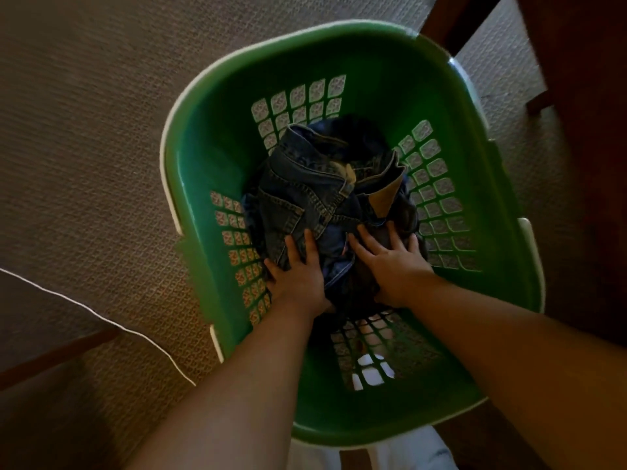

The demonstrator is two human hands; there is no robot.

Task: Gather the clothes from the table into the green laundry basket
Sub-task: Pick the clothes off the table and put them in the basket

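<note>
The jeans (305, 188) lie bunched in the bottom of the green laundry basket (217, 106), waistband up toward its far wall. Both hands are down inside the basket. The left grip (295, 266) and the right grip (390, 262) are spread, fingers straight, lying flat on the near edge of the denim and pinching nothing.

The likeliest trouble is a loose fold clinging to a finger as the hands lift, which would drag part of the denim up toward the basket's rim. Uneven pressing could also leave the heap humped in the basket's middle, with less room for whatever clothes remain. The lattice holes in the near and left walls sit close to the knuckles, so a fingertip could snag there. Outside the basket to its left, a white cord (101, 317) trails across the floor and could catch a foot on the walk back.

The basket stands on a tan textured carpet (84, 130). Dark wooden furniture (590, 137) rises just beyond its right side; whether that is the desk I cannot tell.
</note>
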